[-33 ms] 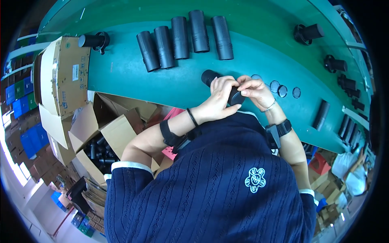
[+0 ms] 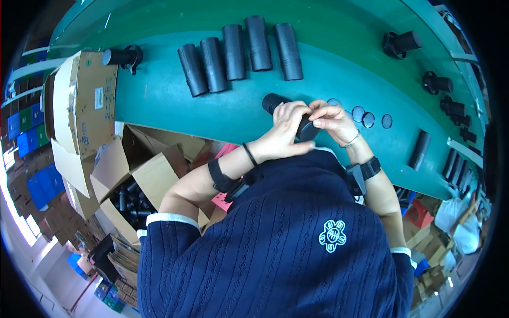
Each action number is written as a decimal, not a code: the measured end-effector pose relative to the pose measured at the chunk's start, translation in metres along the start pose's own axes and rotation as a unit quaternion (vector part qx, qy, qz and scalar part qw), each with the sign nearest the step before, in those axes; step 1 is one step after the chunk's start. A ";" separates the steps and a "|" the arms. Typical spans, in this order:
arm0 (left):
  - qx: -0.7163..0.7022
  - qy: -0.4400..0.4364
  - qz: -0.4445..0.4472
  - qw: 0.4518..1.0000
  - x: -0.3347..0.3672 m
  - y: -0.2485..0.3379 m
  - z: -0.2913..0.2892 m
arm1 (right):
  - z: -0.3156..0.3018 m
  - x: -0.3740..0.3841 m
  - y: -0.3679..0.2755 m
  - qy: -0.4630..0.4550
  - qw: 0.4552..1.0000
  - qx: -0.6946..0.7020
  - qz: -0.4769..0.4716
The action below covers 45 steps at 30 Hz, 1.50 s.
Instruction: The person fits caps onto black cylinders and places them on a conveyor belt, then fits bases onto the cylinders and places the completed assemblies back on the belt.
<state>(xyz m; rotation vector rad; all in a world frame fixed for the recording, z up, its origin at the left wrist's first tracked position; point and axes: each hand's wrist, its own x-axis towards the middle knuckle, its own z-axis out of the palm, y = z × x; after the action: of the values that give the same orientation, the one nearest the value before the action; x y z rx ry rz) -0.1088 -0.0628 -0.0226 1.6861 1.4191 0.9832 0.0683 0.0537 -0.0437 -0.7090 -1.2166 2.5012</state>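
A black ribbed plastic tube (image 2: 272, 103) lies slantwise in front of my chest, over the near edge of the green table. My left hand (image 2: 286, 130) is wrapped round its middle, thumb stretched out under the near end. At that near end, which looks dark and round, the fingertips and thumb of my right hand (image 2: 330, 117) are pinched together on the rim. Whether a separate cap sits there cannot be made out. Just right of my right hand, several small round clear discs lie on the table, one disc (image 2: 368, 120) having a dark rim.
Several black tubes (image 2: 234, 52) lie side by side at the far side of the green table (image 2: 159, 100). Black tube fittings (image 2: 403, 44) line the right side. Another tube (image 2: 420, 150) lies near right. Open cardboard boxes (image 2: 154, 177) stand left, one holding black parts.
The view has shifted very slightly. Both hands keep nearly the same hold on the tube.
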 end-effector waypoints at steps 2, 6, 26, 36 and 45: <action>0.053 -0.046 0.019 0.997 0.005 0.000 -0.004 | 0.000 -0.003 -0.004 0.031 0.999 -0.042 -0.001; -0.056 -0.015 -0.032 0.998 0.055 0.000 -0.002 | -0.014 -0.022 -0.033 0.146 0.988 0.004 -0.049; 0.525 0.102 -0.199 0.821 0.215 -0.098 0.006 | -0.270 -0.295 -0.043 0.753 0.428 -0.404 0.295; 0.086 -0.007 0.133 0.987 0.201 0.057 0.061 | -0.208 -0.201 -0.078 0.673 0.430 -0.592 0.108; 0.094 -0.193 0.313 0.925 0.170 0.205 0.152 | -0.150 -0.143 -0.125 0.622 0.353 -0.699 0.016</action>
<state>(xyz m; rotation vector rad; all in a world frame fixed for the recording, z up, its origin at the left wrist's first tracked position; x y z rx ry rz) 0.1358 0.0690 0.1066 2.3971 0.7351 0.7769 0.2728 0.1657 0.0200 -2.1129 -1.9343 -0.4047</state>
